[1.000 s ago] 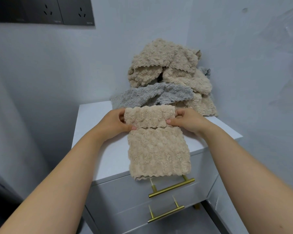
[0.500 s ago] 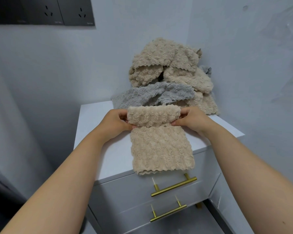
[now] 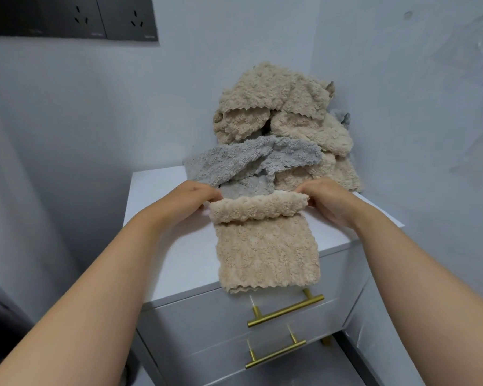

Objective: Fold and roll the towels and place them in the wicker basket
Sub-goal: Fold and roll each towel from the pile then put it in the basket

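Pinching the half-rolled beige towel [image 3: 265,246] at its ends, our left grip [image 3: 191,197] and right grip [image 3: 329,203] held it just beside the towel pile [image 3: 276,112] on the bench [image 3: 162,218].

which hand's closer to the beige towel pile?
Right. The right hand grips one end of the rolled towel, just in front of the beige pile; the left hand grips the other end, in front of the grey towel.
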The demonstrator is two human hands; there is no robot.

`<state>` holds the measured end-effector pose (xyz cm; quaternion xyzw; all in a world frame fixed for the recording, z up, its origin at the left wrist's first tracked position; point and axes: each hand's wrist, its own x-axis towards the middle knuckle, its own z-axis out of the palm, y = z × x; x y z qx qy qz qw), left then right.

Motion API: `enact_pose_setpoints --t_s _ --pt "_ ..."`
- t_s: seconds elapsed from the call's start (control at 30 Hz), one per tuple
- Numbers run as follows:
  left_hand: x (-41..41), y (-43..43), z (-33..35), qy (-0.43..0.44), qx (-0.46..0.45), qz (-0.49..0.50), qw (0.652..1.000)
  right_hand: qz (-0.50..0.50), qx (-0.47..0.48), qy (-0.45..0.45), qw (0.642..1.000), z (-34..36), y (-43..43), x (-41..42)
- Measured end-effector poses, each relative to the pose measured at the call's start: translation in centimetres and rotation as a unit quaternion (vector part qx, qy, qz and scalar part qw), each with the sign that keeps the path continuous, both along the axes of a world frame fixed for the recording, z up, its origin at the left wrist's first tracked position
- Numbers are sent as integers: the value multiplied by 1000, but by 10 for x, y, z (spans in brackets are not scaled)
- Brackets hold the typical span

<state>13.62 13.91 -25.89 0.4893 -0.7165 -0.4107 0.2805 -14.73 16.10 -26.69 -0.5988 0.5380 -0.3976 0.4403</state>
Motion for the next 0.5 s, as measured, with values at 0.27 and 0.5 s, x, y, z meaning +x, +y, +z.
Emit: enact_pose_setpoints --t_s 0.27,0.5 --pt "-13 9 22 -137 -71 -65 986 -3 -16 147 989 6 7 8" --pt "-20 11 28 -281 -81 -119 949 152 46 291 944 30 16 12"
